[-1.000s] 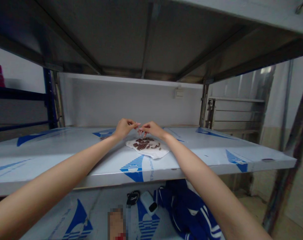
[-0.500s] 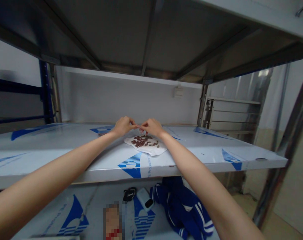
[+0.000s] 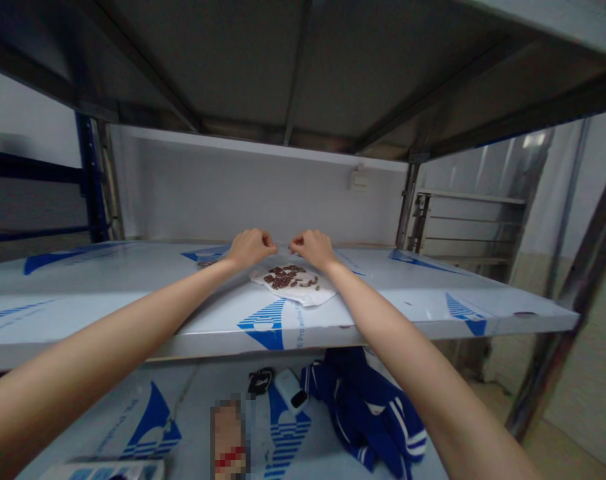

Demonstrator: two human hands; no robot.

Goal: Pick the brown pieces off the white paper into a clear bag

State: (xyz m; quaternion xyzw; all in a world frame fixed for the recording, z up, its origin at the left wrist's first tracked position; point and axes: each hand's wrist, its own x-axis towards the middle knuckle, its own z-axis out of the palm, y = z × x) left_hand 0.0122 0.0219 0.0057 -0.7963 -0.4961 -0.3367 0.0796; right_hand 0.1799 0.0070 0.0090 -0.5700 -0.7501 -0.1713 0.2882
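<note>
My left hand is in a pinch above the shelf board, its thumb and forefinger pressed together. A short gap away, my right hand is pinched too, with its fingertips turned toward the left ones. Something thin and pale shows at the left fingertips, too small to name; what the right fingers hold, if anything, I cannot make out. Below and in front of both hands lies a white sheet of cloth or paper. Small dark brown, bead-like pieces are scattered and clustered on it.
The shelf board has blue-printed film. Small brownish items lie beside my left wrist. An upper shelf hangs overhead. On the level below are a blue garment, a light blue device and a small black item.
My hands have drawn apart; the fingertips that met now have a gap between them. The pinkish and clear bit seen between them no longer shows. The view has shifted slightly.
</note>
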